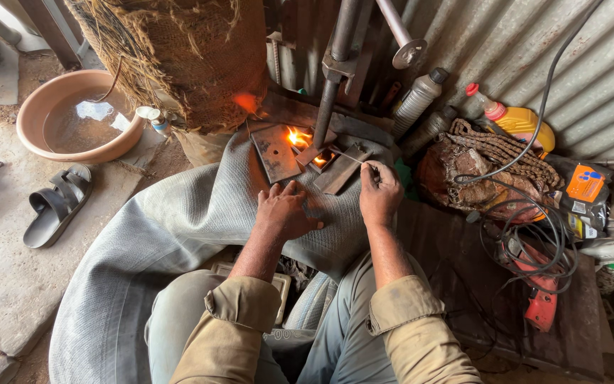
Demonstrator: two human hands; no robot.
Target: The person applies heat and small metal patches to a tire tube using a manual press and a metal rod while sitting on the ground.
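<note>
The left hand [284, 211] lies palm down, fingers spread and holding nothing, on the grey woven rubber sheet [179, 213] that drapes over the work surface and the person's lap. The right hand [380, 192] is closed around a thin metal rod [355, 158], pinched between thumb and fingers; the rod points left toward the small open flame [298, 136].

The flame burns among several flat rusted steel plates [276, 151] laid at the far edge of the rubber sheet, just ahead of both hands. A dark vertical steel post [335, 67] rises directly behind the plates.

To the right, near the corrugated metal wall [591, 78], stand a grey ribbed plastic bottle [418, 99] and a yellow plastic bottle with a red cap [516, 119]. A rusty coiled chain [495, 149] lies beside them. A red power tool with a black cable [538, 284] rests further right.

To the left, a tan plastic basin of water [79, 117] sits on the floor, with dark grey sandals [57, 204] near it.
</note>
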